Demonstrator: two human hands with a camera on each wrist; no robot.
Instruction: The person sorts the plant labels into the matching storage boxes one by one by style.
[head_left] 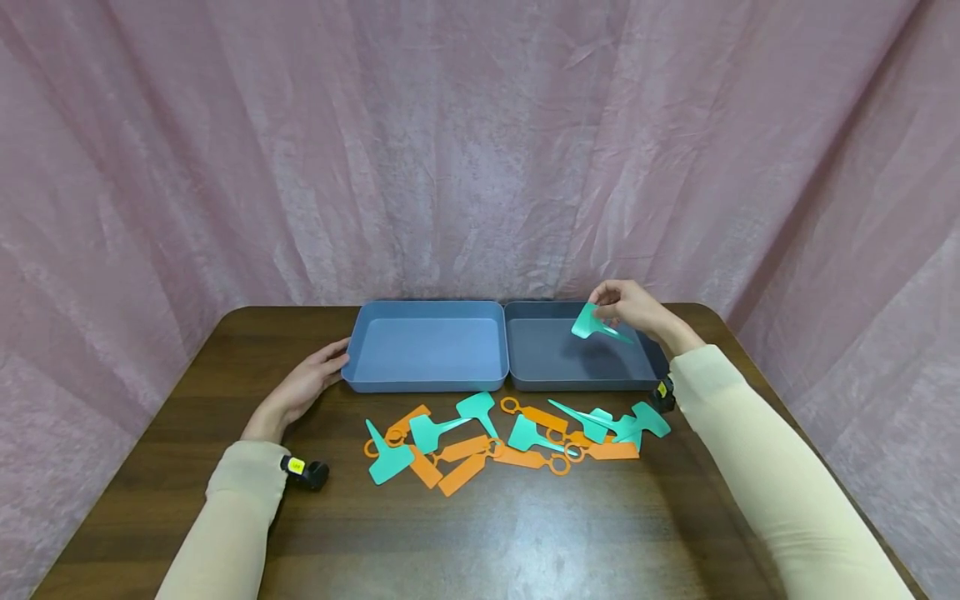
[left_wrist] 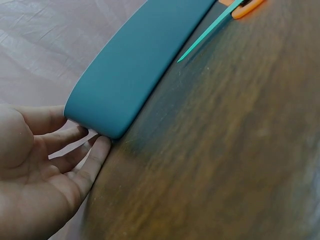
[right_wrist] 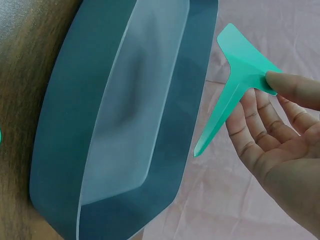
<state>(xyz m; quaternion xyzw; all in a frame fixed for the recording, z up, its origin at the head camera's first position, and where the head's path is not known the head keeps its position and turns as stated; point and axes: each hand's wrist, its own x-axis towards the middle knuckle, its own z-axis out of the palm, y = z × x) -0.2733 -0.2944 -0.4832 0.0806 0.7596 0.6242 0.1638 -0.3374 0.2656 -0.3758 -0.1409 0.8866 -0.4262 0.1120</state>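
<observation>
My right hand (head_left: pixel 636 308) pinches a green T-shaped plant label (right_wrist: pixel 245 62) between thumb and fingers, holding it above the dark grey tray (head_left: pixel 551 358). In the right wrist view the label's pointed stem slants down and the thumb presses one end of its wide head. At the left, my left hand (head_left: pixel 311 382) touches the outer side of the blue tray (head_left: pixel 427 354) with fairly straight fingers. The left wrist view shows those fingertips against the tray's corner. In front of both trays lie several green plant labels (head_left: pixel 390 462) and several orange ring-ended tags (head_left: pixel 462 474), mixed and partly overlapping.
Both trays stand side by side near the back edge of the brown wooden table (head_left: pixel 480 542). No items show inside the blue tray or in the visible part of the grey one. A pink curtain (head_left: pixel 450 150) hangs behind the table.
</observation>
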